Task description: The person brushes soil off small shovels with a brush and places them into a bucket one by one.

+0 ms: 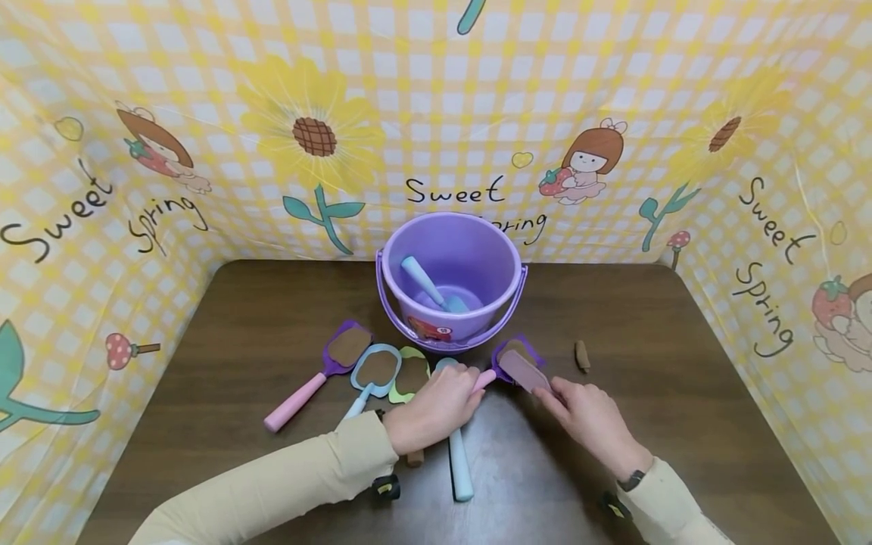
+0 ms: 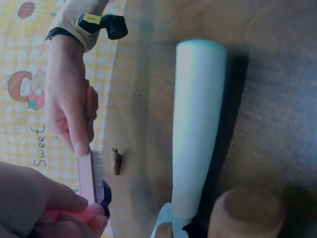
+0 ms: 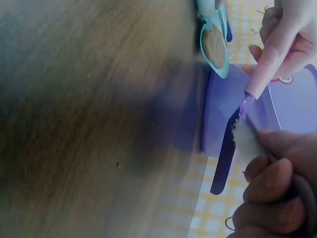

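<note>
My left hand [image 1: 436, 405] grips the pink handle [image 1: 484, 381] of a toy shovel whose purple blade [image 3: 224, 168] carries a brown, clay-like layer. Between the fingers and thumb of my right hand [image 1: 598, 424] is a pale pink brush [image 1: 524, 369]. Its white bristles [image 3: 245, 140] lie against the shovel near the neck of the blade. A shovel with a light blue handle [image 1: 460, 469] lies on the table beneath my left hand, its blade partly hidden; the left wrist view shows this handle large and close.
Behind the hands stands a purple bucket [image 1: 402, 299] with a light blue shovel [image 1: 425, 281] inside. To the left lie purple [image 1: 330, 367], blue [image 1: 356, 386] and green [image 1: 400, 395] shovels with brown layers. Brown pieces lie at right [image 1: 581, 356] and below the left hand [image 1: 415, 458]. Checked cloth surrounds the table.
</note>
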Available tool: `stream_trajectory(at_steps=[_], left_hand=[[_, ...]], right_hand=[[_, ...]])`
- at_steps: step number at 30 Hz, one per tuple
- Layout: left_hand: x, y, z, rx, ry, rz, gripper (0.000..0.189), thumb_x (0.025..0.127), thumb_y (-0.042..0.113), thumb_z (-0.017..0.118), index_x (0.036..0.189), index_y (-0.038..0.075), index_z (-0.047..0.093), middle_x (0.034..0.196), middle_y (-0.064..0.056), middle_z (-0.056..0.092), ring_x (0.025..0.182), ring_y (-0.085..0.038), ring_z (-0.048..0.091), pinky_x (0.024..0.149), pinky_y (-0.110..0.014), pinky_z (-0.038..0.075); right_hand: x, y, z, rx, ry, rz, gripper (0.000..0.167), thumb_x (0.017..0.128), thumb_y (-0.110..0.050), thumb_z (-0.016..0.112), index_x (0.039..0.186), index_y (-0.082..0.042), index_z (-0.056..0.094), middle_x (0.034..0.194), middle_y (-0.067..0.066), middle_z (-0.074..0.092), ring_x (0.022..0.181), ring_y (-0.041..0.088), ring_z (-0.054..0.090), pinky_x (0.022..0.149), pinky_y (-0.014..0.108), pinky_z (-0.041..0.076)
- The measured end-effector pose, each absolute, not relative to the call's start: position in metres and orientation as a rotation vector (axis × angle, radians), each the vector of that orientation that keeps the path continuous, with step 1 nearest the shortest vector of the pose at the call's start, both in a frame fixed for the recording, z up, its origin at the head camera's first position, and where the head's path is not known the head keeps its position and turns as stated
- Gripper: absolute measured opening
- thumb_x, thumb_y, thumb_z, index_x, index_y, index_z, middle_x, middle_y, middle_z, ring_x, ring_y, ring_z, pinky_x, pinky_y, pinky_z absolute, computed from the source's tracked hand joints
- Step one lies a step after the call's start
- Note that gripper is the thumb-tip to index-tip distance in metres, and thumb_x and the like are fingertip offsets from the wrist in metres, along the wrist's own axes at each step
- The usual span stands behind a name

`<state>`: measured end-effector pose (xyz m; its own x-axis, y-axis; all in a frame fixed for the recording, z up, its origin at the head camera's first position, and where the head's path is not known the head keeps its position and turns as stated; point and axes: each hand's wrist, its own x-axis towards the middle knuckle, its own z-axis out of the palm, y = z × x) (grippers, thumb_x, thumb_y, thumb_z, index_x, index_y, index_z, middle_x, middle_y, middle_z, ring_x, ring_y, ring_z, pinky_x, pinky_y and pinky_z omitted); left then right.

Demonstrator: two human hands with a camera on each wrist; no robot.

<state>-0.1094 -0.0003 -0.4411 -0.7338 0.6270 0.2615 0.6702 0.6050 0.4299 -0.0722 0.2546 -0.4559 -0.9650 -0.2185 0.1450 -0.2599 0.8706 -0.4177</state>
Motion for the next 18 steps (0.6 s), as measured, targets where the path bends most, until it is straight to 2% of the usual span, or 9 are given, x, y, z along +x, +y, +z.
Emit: stream_trajectory(at_steps=[8,14,18], left_hand=[[-0.1087,0.0019,-0.4424,-1.092,-2.758,-0.756,0.014,0.097,0.008,0.072,0.085,0.003,0.066,0.071,-0.007,0.058,0.068,-0.026,0.064,0.060,-0.039,0.055],[-0.1127,0.0023,-0.4438,-1.073,-2.730,-0.810,0.018,0.096,0.006,0.072,0.080,0.003,0.063,0.067,-0.005,0.056,0.063,-0.023,0.061,0.057,-0.036,0.053],[-0.1119,0.0032,-0.4419,-1.060,-2.752,-0.798,0.018,0.094,0.008,0.071,0.079,0.004,0.063,0.066,-0.004,0.056,0.060,-0.022,0.059,0.054,-0.036,0.052]], right_hand=[[-0.0730,0.2471,-0.4554,0.151,-3.053,0.791,0.039,0.106,-0.029,0.061,0.073,-0.013,0.049,0.060,-0.005,0.039,0.050,0.012,0.041,0.047,0.028,0.032],[-0.0740,0.2445,-0.4556,0.310,-2.944,0.725,0.038,0.101,-0.027,0.070,0.073,-0.016,0.046,0.058,-0.009,0.035,0.047,0.008,0.037,0.045,0.027,0.029],[-0.0737,0.2454,-0.4555,0.384,-2.938,0.625,0.039,0.100,-0.030,0.071,0.074,-0.018,0.046,0.058,-0.010,0.033,0.046,0.009,0.036,0.044,0.028,0.030]])
